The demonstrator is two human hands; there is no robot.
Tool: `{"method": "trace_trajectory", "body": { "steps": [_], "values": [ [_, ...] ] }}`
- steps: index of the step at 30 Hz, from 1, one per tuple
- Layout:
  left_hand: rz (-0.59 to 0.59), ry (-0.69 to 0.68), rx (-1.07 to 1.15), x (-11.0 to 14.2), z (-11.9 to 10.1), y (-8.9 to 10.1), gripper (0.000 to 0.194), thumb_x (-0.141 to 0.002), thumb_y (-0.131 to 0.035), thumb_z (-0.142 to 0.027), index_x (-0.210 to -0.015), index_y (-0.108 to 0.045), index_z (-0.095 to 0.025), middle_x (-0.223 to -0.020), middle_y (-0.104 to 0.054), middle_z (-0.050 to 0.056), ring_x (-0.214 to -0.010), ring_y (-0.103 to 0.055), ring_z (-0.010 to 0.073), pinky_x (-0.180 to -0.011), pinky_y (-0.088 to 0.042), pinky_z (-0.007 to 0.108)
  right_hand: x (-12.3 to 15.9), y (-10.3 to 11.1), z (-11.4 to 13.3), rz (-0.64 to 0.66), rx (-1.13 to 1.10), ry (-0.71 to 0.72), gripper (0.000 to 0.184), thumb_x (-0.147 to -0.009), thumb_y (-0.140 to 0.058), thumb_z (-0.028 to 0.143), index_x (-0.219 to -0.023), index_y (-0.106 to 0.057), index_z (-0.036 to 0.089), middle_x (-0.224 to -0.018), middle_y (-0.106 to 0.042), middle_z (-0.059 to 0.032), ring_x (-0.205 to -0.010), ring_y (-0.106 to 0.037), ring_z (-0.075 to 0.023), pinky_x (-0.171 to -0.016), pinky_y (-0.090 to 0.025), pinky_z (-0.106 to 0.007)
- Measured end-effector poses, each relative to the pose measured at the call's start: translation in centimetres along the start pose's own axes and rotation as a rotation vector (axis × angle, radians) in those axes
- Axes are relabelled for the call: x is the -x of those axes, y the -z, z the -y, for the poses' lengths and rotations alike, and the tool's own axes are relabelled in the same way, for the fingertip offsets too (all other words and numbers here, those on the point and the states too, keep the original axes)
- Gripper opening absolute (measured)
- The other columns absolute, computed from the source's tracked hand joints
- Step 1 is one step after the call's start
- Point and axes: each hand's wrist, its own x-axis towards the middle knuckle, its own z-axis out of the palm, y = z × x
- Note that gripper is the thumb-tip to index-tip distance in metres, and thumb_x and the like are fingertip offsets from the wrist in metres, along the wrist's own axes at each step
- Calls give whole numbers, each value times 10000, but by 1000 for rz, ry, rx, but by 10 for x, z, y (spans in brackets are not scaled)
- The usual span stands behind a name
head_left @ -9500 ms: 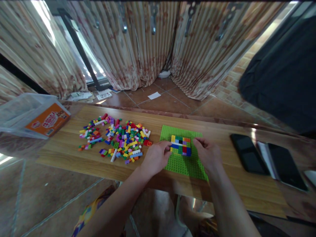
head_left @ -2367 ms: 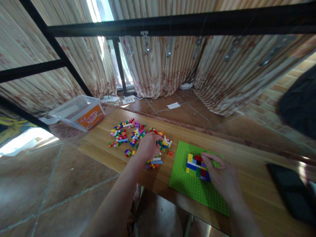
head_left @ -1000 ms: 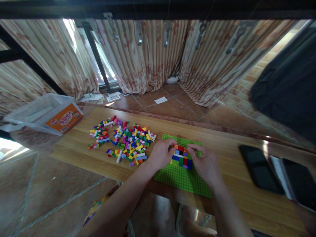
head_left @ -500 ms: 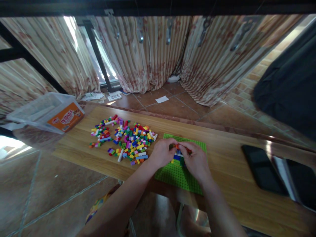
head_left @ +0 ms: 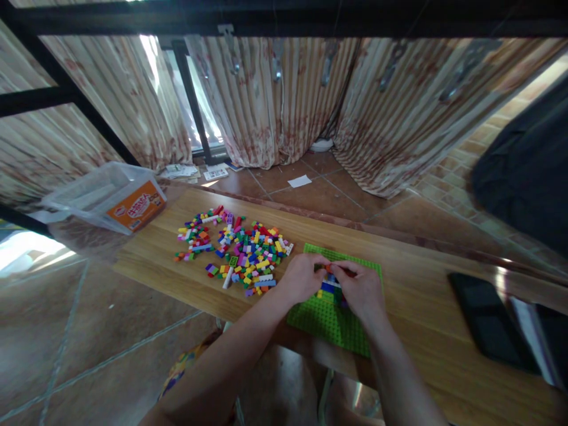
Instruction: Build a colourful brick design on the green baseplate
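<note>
My left hand [head_left: 305, 277] and my right hand [head_left: 361, 290] meet over the upper part of a green studded baseplate [head_left: 319, 319]. Between their closed fingertips is a small orange-red toy brick [head_left: 328, 268], partly covered by the fingers. More red shows under the right fingers, but its shape is hidden. Just below the fingertips, a blue brick [head_left: 328, 287] sits on the plate, with white beside it and a yellow brick [head_left: 319, 293] at its lower left. Darker bricks near the right palm lie in shadow and are hard to make out.
Loose coloured bricks [head_left: 252, 251] are spread on the wooden table [head_left: 417, 307] left of the baseplate. A clear plastic bin [head_left: 95, 192] with an orange label stands past the table's left end. A black tablet-like slab [head_left: 490, 319] lies at the right.
The whole view has shifted, so the table and bricks appear farther right. Both hands stay together over the same part of the baseplate, with fingers still pinched around the orange-red brick.
</note>
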Motion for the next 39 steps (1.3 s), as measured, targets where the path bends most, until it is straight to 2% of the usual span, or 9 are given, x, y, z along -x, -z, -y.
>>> {"method": "trace_trajectory", "body": {
  "steps": [5,8,11,16,18,21,27,33,39],
  "values": [
    [-6,-76,-72,7,0,-4,317,-857,-495,-126,-1077,-716,-182,-1057,-748,57,-1003,-679,203,-956,-516,335,-2,0,-6,19,-57,12,315,-760,-603,474,-796,-779,215,-797,-771,-61,-702,-693,-231,-649,-511,-333],
    [-68,-87,-116,15,1,3,352,-868,-491,-130,-1172,-664,-162,-1157,-715,82,-1086,-650,212,-998,-497,354,0,1,-10,27,-147,1,331,-755,-631,490,-826,-778,202,-826,-774,-66,-742,-704,-234,-682,-535,-334],
    [-144,-59,-118,18,9,23,346,-876,-478,-121,-1173,-649,-167,-1138,-720,74,-1056,-660,195,-978,-506,339,0,4,-15,-3,-208,-30,359,-772,-633,512,-860,-773,194,-879,-774,-68,-801,-711,-237,-747,-548,-348],
    [-288,75,-103,15,33,70,306,-883,-450,-93,-1062,-692,-149,-1031,-749,71,-952,-690,180,-871,-532,291,-3,12,-19,-93,-190,-93,374,-781,-636,516,-889,-769,183,-930,-771,-76,-887,-706,-262,-827,-535,-378],
    [-294,106,-143,16,40,85,300,-870,-453,-82,-988,-718,-158,-975,-758,60,-911,-695,180,-842,-531,285,-2,13,-17,-92,-144,-91,363,-786,-631,507,-887,-772,188,-932,-772,-70,-907,-705,-269,-836,-530,-378],
    [-238,100,-241,20,44,98,280,-833,-495,-76,-913,-741,-185,-977,-760,42,-918,-690,185,-867,-513,286,-1,11,-15,-74,-90,-76,366,-789,-623,506,-894,-775,190,-913,-774,-63,-880,-710,-269,-801,-536,-367],
    [-64,26,-396,24,42,96,250,-766,-560,-79,-888,-743,-199,-955,-740,29,-945,-664,186,-900,-494,284,-1,8,-14,-81,-9,-51,401,-795,-595,526,-900,-780,186,-888,-773,-65,-821,-709,-257,-751,-530,-349],
    [-57,-12,-565,23,40,81,240,-732,-616,-116,-943,-706,-186,-1002,-694,78,-1022,-620,240,-952,-482,356,-1,9,-13,-63,9,-76,393,-798,-591,527,-889,-775,192,-899,-772,-64,-855,-704,-264,-773,-518,-352],
    [-50,43,-612,23,37,82,210,-734,-600,-106,-921,-677,-166,-963,-694,87,-979,-620,256,-914,-492,376,0,12,-14,-58,6,-77,391,-796,-595,532,-901,-773,200,-918,-773,-60,-878,-702,-273,-794,-510,-365]
  ]
}}
